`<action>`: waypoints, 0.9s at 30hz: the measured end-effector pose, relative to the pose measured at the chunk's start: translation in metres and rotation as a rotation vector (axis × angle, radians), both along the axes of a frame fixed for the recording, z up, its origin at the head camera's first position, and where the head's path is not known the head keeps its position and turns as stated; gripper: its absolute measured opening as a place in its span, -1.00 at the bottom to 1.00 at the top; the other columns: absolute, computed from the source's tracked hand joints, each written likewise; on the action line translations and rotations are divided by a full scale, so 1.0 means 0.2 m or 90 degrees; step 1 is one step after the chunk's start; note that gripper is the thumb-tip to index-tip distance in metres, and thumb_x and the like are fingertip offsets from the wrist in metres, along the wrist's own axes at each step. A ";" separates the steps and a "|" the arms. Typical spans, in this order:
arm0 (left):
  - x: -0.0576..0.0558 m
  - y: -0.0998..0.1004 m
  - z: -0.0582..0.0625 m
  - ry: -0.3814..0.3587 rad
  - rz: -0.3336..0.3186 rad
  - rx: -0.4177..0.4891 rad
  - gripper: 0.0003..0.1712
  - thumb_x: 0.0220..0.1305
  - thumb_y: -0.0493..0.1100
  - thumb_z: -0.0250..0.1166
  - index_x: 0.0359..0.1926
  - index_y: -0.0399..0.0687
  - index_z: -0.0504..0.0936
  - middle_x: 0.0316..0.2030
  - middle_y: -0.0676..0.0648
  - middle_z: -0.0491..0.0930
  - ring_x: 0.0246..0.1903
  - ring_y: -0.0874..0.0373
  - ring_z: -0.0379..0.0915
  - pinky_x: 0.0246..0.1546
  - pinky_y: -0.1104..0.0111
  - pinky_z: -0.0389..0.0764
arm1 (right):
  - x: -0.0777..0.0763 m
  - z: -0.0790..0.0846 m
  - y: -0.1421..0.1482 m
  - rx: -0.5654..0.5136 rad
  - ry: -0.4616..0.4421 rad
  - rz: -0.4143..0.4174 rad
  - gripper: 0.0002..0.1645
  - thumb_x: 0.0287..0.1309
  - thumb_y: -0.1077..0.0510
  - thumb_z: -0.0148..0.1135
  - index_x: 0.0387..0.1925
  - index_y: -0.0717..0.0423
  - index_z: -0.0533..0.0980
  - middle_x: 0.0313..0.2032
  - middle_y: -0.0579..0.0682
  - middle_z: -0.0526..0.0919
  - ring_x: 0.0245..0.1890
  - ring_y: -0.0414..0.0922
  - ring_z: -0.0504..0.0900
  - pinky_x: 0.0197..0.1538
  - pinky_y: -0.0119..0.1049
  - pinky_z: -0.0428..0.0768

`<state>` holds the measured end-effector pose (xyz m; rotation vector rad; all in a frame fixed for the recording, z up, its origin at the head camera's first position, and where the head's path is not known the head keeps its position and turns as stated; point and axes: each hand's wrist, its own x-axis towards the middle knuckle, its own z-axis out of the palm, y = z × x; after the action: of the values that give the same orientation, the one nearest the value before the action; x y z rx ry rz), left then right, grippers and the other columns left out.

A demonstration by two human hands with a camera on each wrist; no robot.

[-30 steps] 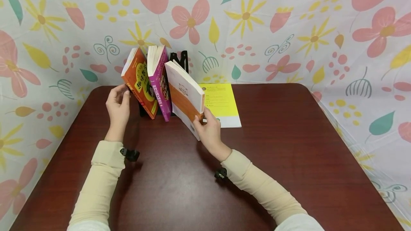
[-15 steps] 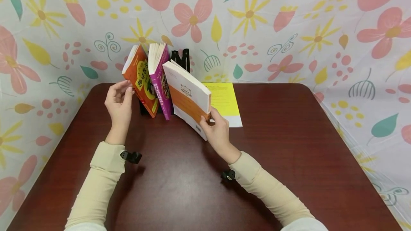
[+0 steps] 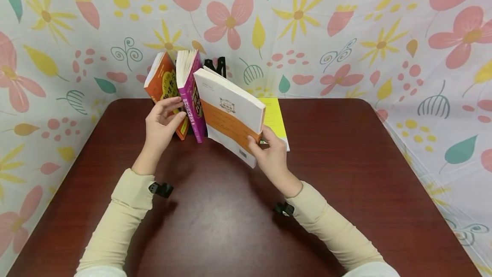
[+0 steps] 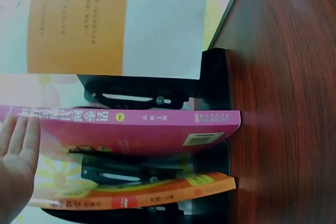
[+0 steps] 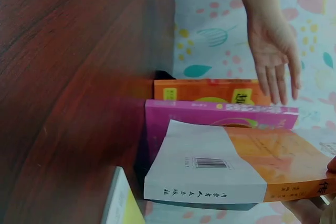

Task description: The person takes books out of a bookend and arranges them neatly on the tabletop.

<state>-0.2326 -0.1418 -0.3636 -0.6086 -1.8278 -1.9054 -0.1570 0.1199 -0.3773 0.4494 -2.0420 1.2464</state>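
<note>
In the head view, my right hand [image 3: 274, 157] grips a white-and-orange paperback book [image 3: 230, 114] by its spine edge, thumb on the cover. The book tilts toward me. My left hand [image 3: 161, 125] is at the purple book [image 3: 192, 97], its fairly straight fingertips at the spine. In the left wrist view the left fingers [image 4: 21, 140] lie along the upper spine. An orange book [image 3: 159, 80] leans to the left of the purple one, partly hidden by the left hand. A black metal book stand [image 4: 215, 87] is behind and under the books.
A yellow-and-white booklet [image 3: 274, 119] stands or lies at the right behind the held book, partly covered. The dark wooden table [image 3: 346, 161] extends to the front and right. A flower-patterned cloth [image 3: 307, 25] hangs close behind the books.
My right hand has moved right with the white-and-orange book, turning its cover more toward me. My left hand has shifted right from the orange book to the purple book's spine.
</note>
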 end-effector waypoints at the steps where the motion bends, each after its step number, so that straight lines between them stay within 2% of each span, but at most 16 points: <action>1: 0.00 0.01 0.00 -0.001 -0.012 -0.004 -0.58 0.17 -0.53 0.19 0.07 -0.57 0.40 -0.03 0.07 0.59 0.01 0.21 0.51 -0.01 0.51 0.55 | 0.01 0.01 0.01 -0.003 -0.002 0.001 -0.64 -0.01 0.42 0.28 -0.09 0.34 0.56 -0.22 0.22 0.71 -0.42 0.04 0.71 -0.45 -0.19 0.68; 3: 0.01 0.02 0.00 0.003 -0.029 -0.017 -0.56 0.15 -0.55 0.20 0.08 -0.57 0.38 -0.02 0.02 0.58 0.03 0.21 0.50 0.00 0.51 0.54 | 0.02 0.02 0.02 -0.007 -0.005 0.002 -0.63 -0.03 0.42 0.29 -0.09 0.33 0.57 -0.22 0.21 0.71 -0.43 0.04 0.72 -0.46 -0.21 0.68; 10: 0.04 0.07 0.01 0.003 -0.056 -0.067 -0.49 0.10 -0.59 0.21 0.12 -0.53 0.37 0.05 -0.33 0.48 0.06 0.04 0.47 0.01 0.47 0.55 | 0.07 0.05 0.05 -0.005 -0.010 0.017 -0.63 -0.04 0.43 0.28 -0.10 0.32 0.58 -0.20 0.20 0.71 -0.42 0.02 0.73 -0.45 -0.40 0.65; 13: 0.04 0.09 0.01 -0.028 -0.064 -0.104 -0.43 0.11 -0.55 0.24 0.18 -0.45 0.34 0.12 -0.30 0.44 0.09 0.11 0.44 0.06 0.43 0.53 | 0.10 0.07 0.07 -0.001 -0.012 0.025 -0.62 -0.05 0.44 0.28 -0.10 0.32 0.58 -0.17 0.20 0.71 -0.40 0.03 0.73 -0.44 -0.47 0.64; 15: 0.04 0.10 0.00 -0.056 -0.076 -0.133 -0.38 0.12 -0.52 0.26 0.23 -0.39 0.31 0.17 -0.26 0.41 0.12 0.15 0.41 0.11 0.34 0.51 | 0.11 0.08 0.09 -0.001 -0.012 0.031 -0.63 -0.06 0.45 0.28 -0.11 0.33 0.58 -0.19 0.21 0.71 -0.41 0.03 0.73 -0.44 -0.49 0.63; 17: 0.04 0.11 0.00 -0.083 -0.102 -0.158 -0.33 0.13 -0.50 0.26 0.27 -0.35 0.27 0.21 -0.24 0.38 0.15 0.12 0.38 0.17 0.20 0.47 | 0.13 0.09 0.10 -0.005 -0.015 0.039 -0.62 -0.08 0.47 0.28 -0.12 0.34 0.58 -0.21 0.22 0.71 -0.41 0.05 0.73 -0.44 -0.49 0.63; 20: 0.04 0.12 -0.01 -0.118 -0.150 -0.190 -0.26 0.12 -0.49 0.27 0.32 -0.31 0.20 0.23 -0.30 0.35 0.17 -0.04 0.35 0.20 -0.01 0.40 | 0.14 0.09 0.11 -0.005 -0.022 0.050 -0.61 -0.07 0.48 0.28 -0.10 0.35 0.57 -0.21 0.23 0.71 -0.40 0.06 0.73 -0.43 -0.49 0.63; 22: 0.05 0.13 -0.01 -0.131 -0.185 -0.211 -0.22 0.10 -0.49 0.27 0.34 -0.31 0.16 0.21 -0.35 0.35 0.17 -0.15 0.34 0.20 -0.08 0.37 | 0.15 0.09 0.13 -0.006 -0.027 0.054 -0.61 -0.07 0.48 0.29 -0.10 0.35 0.56 -0.22 0.23 0.71 -0.39 0.06 0.73 -0.42 -0.48 0.64; 25: 0.05 0.15 -0.04 -0.145 -0.223 -0.243 -0.21 0.11 -0.49 0.28 0.33 -0.31 0.14 0.17 -0.38 0.38 0.15 -0.22 0.37 0.16 -0.07 0.42 | 0.16 0.09 0.15 -0.015 -0.037 0.062 -0.61 -0.07 0.49 0.29 -0.09 0.35 0.56 -0.22 0.23 0.71 -0.38 0.03 0.72 -0.40 -0.48 0.64; 27: 0.05 0.16 -0.06 -0.150 -0.242 -0.256 -0.24 0.12 -0.49 0.27 0.32 -0.32 0.15 0.14 -0.39 0.43 0.10 -0.20 0.42 0.10 0.04 0.50 | 0.17 0.09 0.16 -0.019 -0.044 0.065 -0.61 -0.07 0.51 0.28 -0.10 0.34 0.57 -0.23 0.22 0.71 -0.37 -0.03 0.72 -0.39 -0.49 0.64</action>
<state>-0.2236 -0.1100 -0.3759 -0.9562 -2.4206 -1.9106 -0.1240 0.1513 -0.3599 0.5088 -2.0775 1.3686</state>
